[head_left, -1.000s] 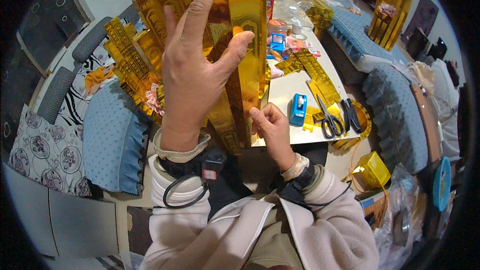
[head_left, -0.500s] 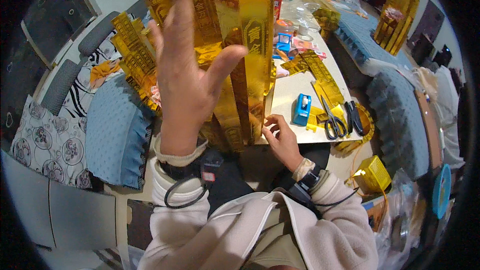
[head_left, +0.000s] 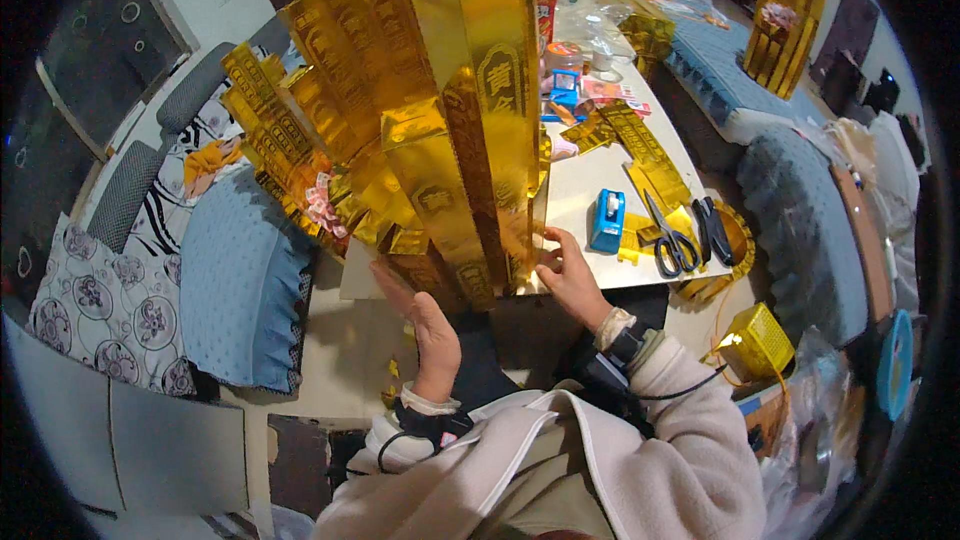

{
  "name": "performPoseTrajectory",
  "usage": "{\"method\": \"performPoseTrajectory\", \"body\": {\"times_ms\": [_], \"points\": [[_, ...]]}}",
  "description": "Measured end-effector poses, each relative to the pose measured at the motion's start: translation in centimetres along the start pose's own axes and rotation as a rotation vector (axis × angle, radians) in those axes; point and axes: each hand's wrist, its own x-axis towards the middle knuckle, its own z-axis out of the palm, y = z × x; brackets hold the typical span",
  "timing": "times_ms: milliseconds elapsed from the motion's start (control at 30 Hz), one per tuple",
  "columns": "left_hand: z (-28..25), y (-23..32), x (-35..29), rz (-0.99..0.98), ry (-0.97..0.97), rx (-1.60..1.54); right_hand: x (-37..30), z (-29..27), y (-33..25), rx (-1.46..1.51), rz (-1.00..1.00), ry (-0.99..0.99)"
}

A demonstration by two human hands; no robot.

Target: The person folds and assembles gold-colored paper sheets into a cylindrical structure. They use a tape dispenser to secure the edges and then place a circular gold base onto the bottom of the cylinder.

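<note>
A tall structure of shiny gold paper boxes stands upright at the table's near edge, its columns stepped in height. Low at its left side is my left hand, fingers stretched out flat, the palm turned toward the base and holding nothing. The fingertips lie close to the lower boxes; whether they touch, I cannot tell. On the other side, my right hand rests at the table edge by the foot of the tallest front box. Its thumb and fingers are apart, the tips at or against the box's side.
Right of the structure, on the white table, lie a blue tape dispenser, black-handled scissors, a black stapler-like tool and gold paper strips. A yellow basket sits lower right. Blue-covered sofas flank the table.
My left hand has come down from in front of the gold boxes to beside their base. My right hand stays by the structure's foot, almost unmoved.
</note>
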Motion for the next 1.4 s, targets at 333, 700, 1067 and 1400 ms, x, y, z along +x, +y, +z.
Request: {"method": "performPoseTrajectory", "body": {"times_ms": [333,700,1067,1400], "points": [[1.6,-3.5,0.6,-0.050,0.054,-0.272,-1.9,1.4,-1.0,-0.059,-0.071,0.041],[-1.0,-7.3,5.9,-0.284,0.037,-0.770,-4.1,2.4,-3.9,-0.029,-0.103,-0.154],[-8.9,4.1,14.3,0.387,0.450,-0.242,-1.5,-0.4,-12.0,-0.159,-0.462,0.083],[-6.7,21.4,19.0,0.885,0.473,0.147,-0.4,-0.4,-14.6,0.035,-0.406,0.108]]}}
